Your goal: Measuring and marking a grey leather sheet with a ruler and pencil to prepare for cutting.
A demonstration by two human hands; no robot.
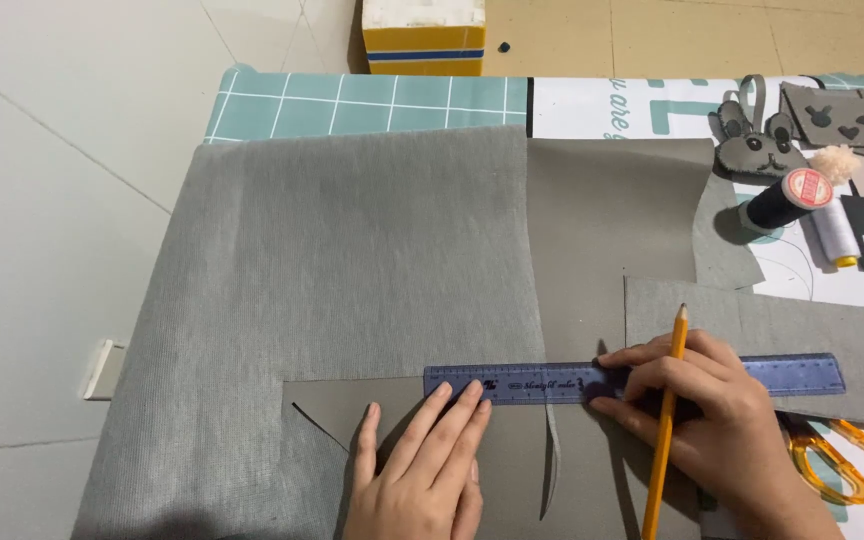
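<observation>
A translucent blue ruler (542,382) lies flat across a large sheet of grey fabric (352,270). My left hand (422,465) rests palm down on the fabric, its fingertips pressing the ruler's left end. My right hand (697,410) covers the ruler's middle and holds a yellow pencil (667,425) that points up and away from me. A smaller grey fabric piece (762,330) lies under the ruler's right end. The fabric shows a cut slit (552,460) below the ruler.
Scissors with orange handles (837,462) lie at the right, partly under my right wrist. A black thread spool (787,198), a white spool (836,232), a grey bunny-shaped piece (760,145) and grey scraps sit at the far right. A teal cutting mat (352,103) lies beneath, and a yellow-and-white box (424,38) stands behind.
</observation>
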